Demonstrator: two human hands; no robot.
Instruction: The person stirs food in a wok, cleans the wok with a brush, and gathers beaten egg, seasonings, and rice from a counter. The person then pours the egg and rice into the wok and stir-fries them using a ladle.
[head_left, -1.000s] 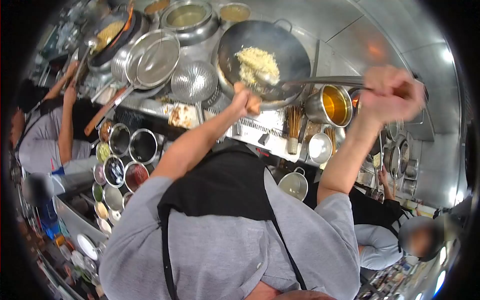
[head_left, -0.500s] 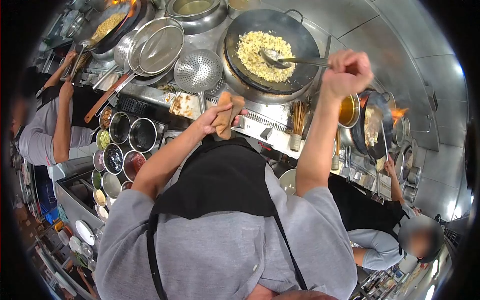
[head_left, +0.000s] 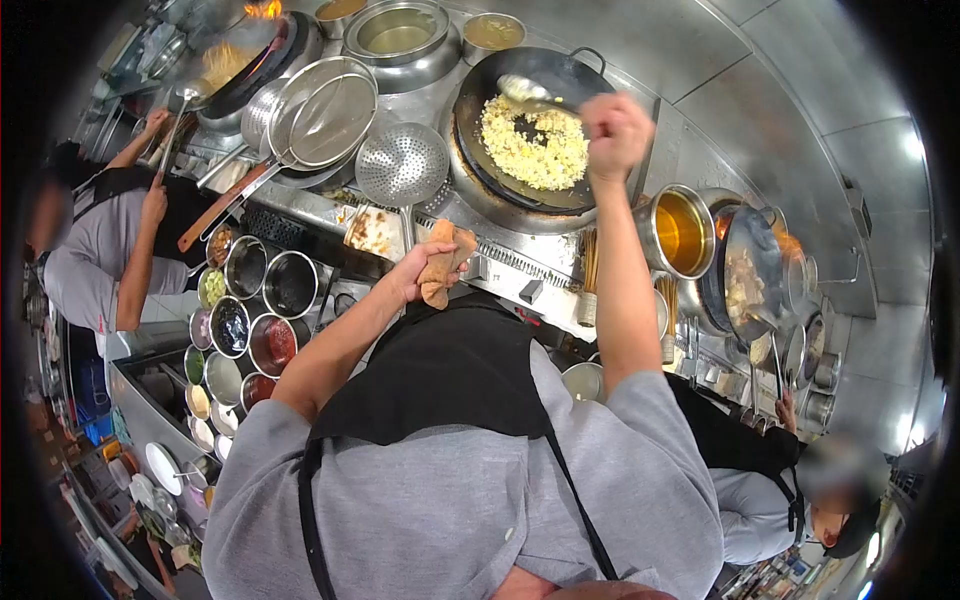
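My right hand (head_left: 617, 135) is closed around the handle of a metal ladle and held above the right side of a black wok (head_left: 600, 88). The ladle's bowl (head_left: 522, 90), blurred by motion, hangs over the far part of the wok, lifted off the food. Yellowish fried rice (head_left: 545, 165) lies in the wok, with a dark gap near its middle. In front of the stove, my left hand (head_left: 413, 272) grips a folded brown cloth (head_left: 443, 262), close to the handle of a perforated skimmer (head_left: 402, 165).
Strainers (head_left: 325, 110) rest left of the wok, and a pot of liquid (head_left: 395, 35) stands behind. An amber oil pot (head_left: 682, 235) is on the right. Several ingredient containers (head_left: 290, 283) line the lower left. Co-workers (head_left: 100, 235) cook at woks on both sides, with flames showing.
My right hand has moved left, and the ladle has gone from the middle of the rice up to the wok's far side. A gap now shows in the rice. My left hand still holds the cloth.
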